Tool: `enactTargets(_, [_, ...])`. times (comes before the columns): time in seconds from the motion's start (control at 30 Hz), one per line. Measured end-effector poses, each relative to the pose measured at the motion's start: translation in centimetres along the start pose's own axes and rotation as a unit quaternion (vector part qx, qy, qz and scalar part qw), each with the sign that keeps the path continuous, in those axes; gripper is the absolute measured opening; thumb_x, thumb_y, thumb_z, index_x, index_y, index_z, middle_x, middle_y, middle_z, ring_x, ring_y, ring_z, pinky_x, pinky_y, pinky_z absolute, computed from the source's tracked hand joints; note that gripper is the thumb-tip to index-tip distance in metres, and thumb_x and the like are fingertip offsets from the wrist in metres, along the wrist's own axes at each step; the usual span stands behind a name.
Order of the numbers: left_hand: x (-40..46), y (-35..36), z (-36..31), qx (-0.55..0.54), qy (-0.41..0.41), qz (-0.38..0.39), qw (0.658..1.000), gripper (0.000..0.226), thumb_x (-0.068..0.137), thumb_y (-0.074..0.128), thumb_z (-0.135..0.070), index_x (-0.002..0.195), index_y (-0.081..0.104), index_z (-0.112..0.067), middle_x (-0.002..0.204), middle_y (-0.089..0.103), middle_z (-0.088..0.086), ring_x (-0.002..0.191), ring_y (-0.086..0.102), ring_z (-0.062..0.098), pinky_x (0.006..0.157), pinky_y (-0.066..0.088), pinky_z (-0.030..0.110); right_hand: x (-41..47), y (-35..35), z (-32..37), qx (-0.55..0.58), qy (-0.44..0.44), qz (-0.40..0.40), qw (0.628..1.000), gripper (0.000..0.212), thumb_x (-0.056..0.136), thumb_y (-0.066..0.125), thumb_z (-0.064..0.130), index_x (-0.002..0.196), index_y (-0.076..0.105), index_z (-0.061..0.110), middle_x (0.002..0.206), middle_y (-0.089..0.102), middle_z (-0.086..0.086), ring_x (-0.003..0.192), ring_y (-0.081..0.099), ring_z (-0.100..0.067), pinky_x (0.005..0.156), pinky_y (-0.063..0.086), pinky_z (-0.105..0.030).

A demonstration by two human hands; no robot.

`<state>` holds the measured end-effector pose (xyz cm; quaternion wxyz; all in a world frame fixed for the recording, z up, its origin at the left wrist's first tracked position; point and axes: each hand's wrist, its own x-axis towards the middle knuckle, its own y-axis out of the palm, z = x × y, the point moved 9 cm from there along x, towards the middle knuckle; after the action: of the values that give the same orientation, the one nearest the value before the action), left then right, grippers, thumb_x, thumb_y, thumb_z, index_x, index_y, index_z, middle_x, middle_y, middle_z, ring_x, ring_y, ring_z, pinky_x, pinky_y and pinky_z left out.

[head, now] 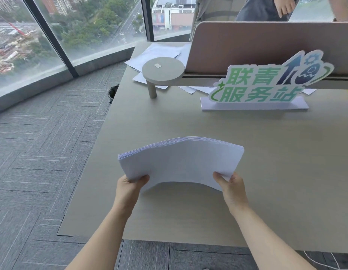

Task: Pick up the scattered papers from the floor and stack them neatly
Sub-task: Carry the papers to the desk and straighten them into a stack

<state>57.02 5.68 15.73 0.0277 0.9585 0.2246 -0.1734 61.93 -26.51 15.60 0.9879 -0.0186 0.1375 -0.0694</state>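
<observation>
Two hands, left [130, 185] and right [230, 185], pinch one bowed paper stack [181, 160] between thumb and fingers above the tabletop [286, 152].

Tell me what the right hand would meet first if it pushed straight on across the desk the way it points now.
Probably nothing soon: the right hand, gripping the paper stack, points up the bare desk. Going on, it would likely reach the white base of the green sign first, though depth is hard to judge.
</observation>
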Motion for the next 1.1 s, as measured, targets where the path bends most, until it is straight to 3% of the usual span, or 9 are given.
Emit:
enactTargets(0.17, [0.5, -0.2, 0.2, 0.026, 0.008, -0.023, 0.999, 0.013, 0.079, 0.073, -0.001, 0.08, 0.071, -0.015, 0.065, 0.071, -0.016, 0.074, 0.062, 0.013, 0.07, 0.047, 0.027, -0.1, 0.1, -0.4, -0.018, 0.012, -0.001, 1.0, 0.015, 0.092, 0.064, 0.01, 0.095, 0.073, 0.022, 0.09, 0.075, 0.017, 0.08, 0.068, 0.01, 0.064, 0.046, -0.003])
enactTargets(0.37, [0.6, -0.1, -0.7, 0.036, 0.032, -0.013, 0.999, 0.017, 0.074, 0.074, 0.001, 0.072, 0.071, -0.016, 0.066, 0.07, -0.011, 0.07, 0.06, 0.015, 0.069, 0.048, 0.031, 0.4, -0.5, 0.8, -0.043, 0.0, -0.037, 0.998, 0.009, 0.09, 0.068, 0.01, 0.095, 0.069, 0.016, 0.086, 0.07, 0.013, 0.065, 0.063, 0.017, 0.059, 0.045, -0.005])
enactTargets(0.43, [0.4, 0.0, -0.8, 0.027, 0.031, 0.005, 0.999, 0.012, 0.065, 0.076, -0.006, 0.071, 0.071, -0.015, 0.067, 0.071, -0.01, 0.069, 0.06, 0.015, 0.067, 0.049, 0.032, 0.8, -0.7, 1.8, -0.069, -0.01, -0.04, 0.997, 0.011, 0.088, 0.069, 0.009, 0.087, 0.07, 0.02, 0.082, 0.07, 0.013, 0.065, 0.064, 0.01, 0.063, 0.047, -0.017])
enactTargets(0.53, [-0.1, 0.0, -0.7, 0.014, 0.017, 0.025, 0.999, 0.017, 0.058, 0.072, -0.012, 0.075, 0.071, -0.012, 0.069, 0.073, -0.008, 0.068, 0.063, 0.015, 0.061, 0.053, 0.027, 1.4, -0.9, 3.2, -0.106, -0.015, -0.031, 0.994, 0.011, 0.085, 0.071, 0.01, 0.081, 0.07, 0.02, 0.077, 0.071, 0.009, 0.07, 0.065, -0.013, 0.066, 0.047, -0.03])
enactTargets(0.7, [-1.1, 0.3, 0.2, -0.068, -0.055, 0.108, 0.99, 0.056, 0.049, 0.083, -0.013, 0.102, 0.069, -0.002, 0.095, 0.075, 0.013, 0.08, 0.071, 0.025, 0.07, 0.057, 0.034, 2.2, -0.3, 5.6, -0.125, -0.011, 0.02, 0.992, 0.016, 0.083, 0.072, 0.004, 0.082, 0.072, 0.02, 0.082, 0.073, -0.002, 0.072, 0.063, -0.018, 0.068, 0.049, -0.031])
enactTargets(0.8, [-1.8, 0.4, 1.0, -0.123, -0.113, 0.124, 0.978, 0.05, 0.057, 0.077, -0.004, 0.106, 0.067, 0.001, 0.098, 0.073, 0.019, 0.078, 0.071, 0.031, 0.072, 0.059, 0.039, 2.5, 0.2, 6.0, -0.098, 0.031, 0.06, 0.993, 0.015, 0.083, 0.071, 0.0, 0.094, 0.073, 0.011, 0.085, 0.074, -0.003, 0.074, 0.067, -0.021, 0.068, 0.053, -0.029])
enactTargets(0.93, [-2.5, 0.5, 0.7, -0.163, -0.126, 0.135, 0.969, 0.047, 0.063, 0.071, 0.001, 0.11, 0.066, 0.003, 0.102, 0.071, 0.022, 0.079, 0.071, 0.032, 0.073, 0.059, 0.042, 2.7, 0.5, 6.1, -0.087, 0.066, 0.094, 0.99, 0.016, 0.085, 0.068, 0.002, 0.096, 0.072, 0.013, 0.098, 0.077, -0.007, 0.083, 0.073, -0.027, 0.08, 0.058, -0.04])
enactTargets(1.1, [-3.2, -0.7, 0.7, -0.201, -0.124, 0.1, 0.967, 0.046, 0.067, 0.07, 0.0, 0.112, 0.065, 0.001, 0.1, 0.073, 0.018, 0.076, 0.071, 0.031, 0.06, 0.058, 0.038, 2.4, -0.3, 6.6, -0.039, 0.066, 0.057, 0.995, 0.007, 0.092, 0.063, 0.014, 0.096, 0.067, 0.018, 0.099, 0.071, -0.007, 0.06, 0.068, -0.011, 0.06, 0.052, -0.027])
